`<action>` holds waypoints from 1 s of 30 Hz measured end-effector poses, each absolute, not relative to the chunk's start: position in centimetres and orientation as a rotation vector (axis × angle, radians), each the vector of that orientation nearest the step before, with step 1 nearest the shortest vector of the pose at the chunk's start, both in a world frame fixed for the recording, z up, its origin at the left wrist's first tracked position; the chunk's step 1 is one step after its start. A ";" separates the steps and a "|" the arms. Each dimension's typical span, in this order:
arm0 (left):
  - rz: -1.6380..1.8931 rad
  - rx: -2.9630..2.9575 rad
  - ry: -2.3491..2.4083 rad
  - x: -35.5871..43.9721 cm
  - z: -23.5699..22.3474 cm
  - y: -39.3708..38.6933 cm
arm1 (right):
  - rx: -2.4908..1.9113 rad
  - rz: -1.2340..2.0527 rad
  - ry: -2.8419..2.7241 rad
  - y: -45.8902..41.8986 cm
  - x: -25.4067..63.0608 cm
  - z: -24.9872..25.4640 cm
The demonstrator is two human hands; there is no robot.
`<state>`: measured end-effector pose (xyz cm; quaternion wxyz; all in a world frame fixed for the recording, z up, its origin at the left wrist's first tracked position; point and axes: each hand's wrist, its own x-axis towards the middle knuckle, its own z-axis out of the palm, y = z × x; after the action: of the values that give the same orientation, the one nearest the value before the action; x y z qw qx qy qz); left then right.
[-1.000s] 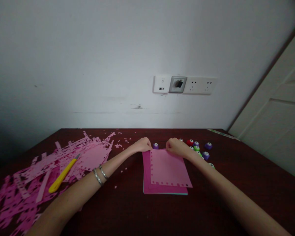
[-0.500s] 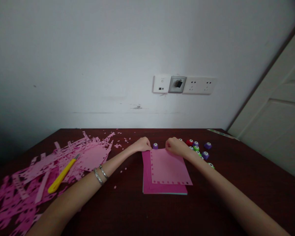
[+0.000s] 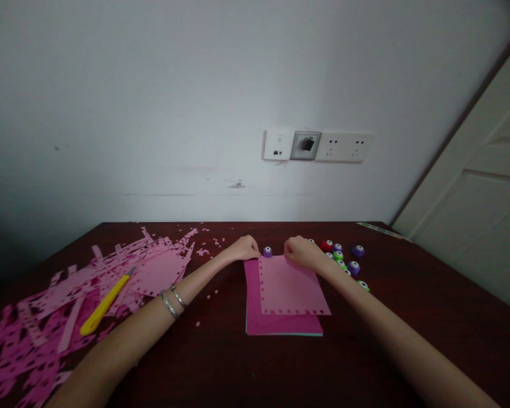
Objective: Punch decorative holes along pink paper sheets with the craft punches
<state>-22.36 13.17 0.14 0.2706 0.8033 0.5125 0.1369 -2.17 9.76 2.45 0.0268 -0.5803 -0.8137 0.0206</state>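
Note:
A light pink sheet of paper (image 3: pixel 291 286), punched with small holes along its left and bottom edges, lies over a stack of darker pink paper (image 3: pixel 253 317). At the sheet's top left corner, my left hand (image 3: pixel 245 247) is closed in a pinch on it. My right hand (image 3: pixel 298 251) pinches the top edge farther right, fingers curled. Between the hands, just behind the top edge, stands a small purple craft punch (image 3: pixel 267 252). Neither hand appears to touch the punch.
Pink paper scraps (image 3: pixel 153 272) pile up at the left, with a yellow utility knife (image 3: pixel 106 306) on them. Several colourful punches (image 3: pixel 338 256) stand beyond my right forearm. Tiny paper cutouts (image 3: pixel 203 251) are scattered near the scraps. The wall (image 3: pixel 187 113) borders the table's back edge.
The light pink sheet's lower edge has shifted slightly away from me over the stack. Both hands keep their pinch on its top edge, and the view has moved a little.

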 end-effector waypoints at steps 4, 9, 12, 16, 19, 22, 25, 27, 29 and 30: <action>0.373 2.169 1.379 -22.4 0.1 13.2 | -1.791 0.020 -2.513 9.6 -2.3 2.4; 0.369 2.158 1.377 -22.4 0.1 13.1 | -1.782 0.028 -2.507 9.7 -2.2 2.3; 0.361 2.155 1.354 -22.6 0.1 13.1 | -1.763 0.092 -2.499 10.0 -2.1 2.1; 0.346 2.157 1.342 -22.8 0.3 13.1 | -1.730 0.145 -2.494 10.3 -2.0 1.9; 0.347 2.162 1.355 -22.7 0.5 13.1 | -1.736 0.123 -2.496 10.2 -2.1 1.9; 0.352 2.158 1.369 -22.4 0.6 13.0 | -1.759 0.090 -2.505 9.9 -2.1 2.2; 0.345 2.151 1.379 -22.1 0.6 13.0 | -1.786 0.058 -2.500 9.6 -2.1 2.7; 0.336 2.149 1.380 -21.9 0.5 13.0 | -1.787 0.050 -2.496 9.5 -2.0 3.0; 0.328 2.144 1.378 -21.8 0.5 12.9 | -1.778 0.062 -2.492 9.6 -1.9 3.1; 0.325 2.139 1.374 -21.7 0.5 12.7 | -1.769 0.075 -2.492 9.7 -1.7 3.1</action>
<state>-21.74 12.74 0.46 0.2854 0.7998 0.5139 0.1217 -1.74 9.70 3.07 0.0424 -0.5781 -0.8145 0.0247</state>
